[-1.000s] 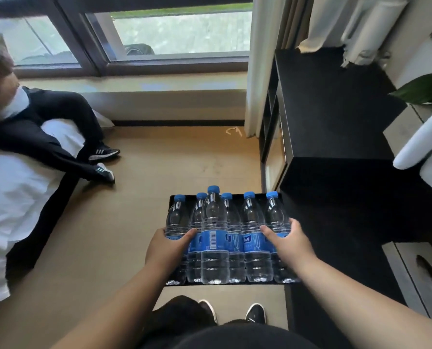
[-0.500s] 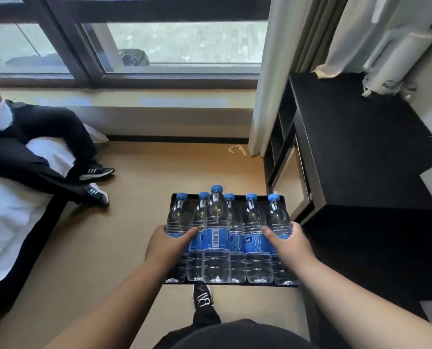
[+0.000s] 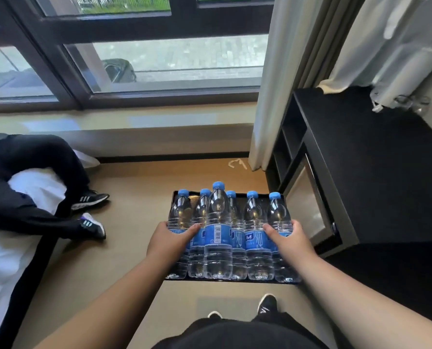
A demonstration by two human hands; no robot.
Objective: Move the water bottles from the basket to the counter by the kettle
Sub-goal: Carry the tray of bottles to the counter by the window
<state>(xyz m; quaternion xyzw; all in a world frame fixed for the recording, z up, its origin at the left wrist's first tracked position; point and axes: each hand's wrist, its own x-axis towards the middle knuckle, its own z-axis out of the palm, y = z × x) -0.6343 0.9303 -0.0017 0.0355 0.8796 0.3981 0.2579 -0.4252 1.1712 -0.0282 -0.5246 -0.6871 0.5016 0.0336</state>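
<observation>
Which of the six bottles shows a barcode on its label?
The third bottle from the left, the one that stands nearest and whose cap rises highest. Its label shows a white barcode patch; the other five labels show none.

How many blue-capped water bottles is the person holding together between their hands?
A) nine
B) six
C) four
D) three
B: six blue caps show in the cluster of water bottles, pressed together between the left hand and the right hand over a black tray.
</observation>
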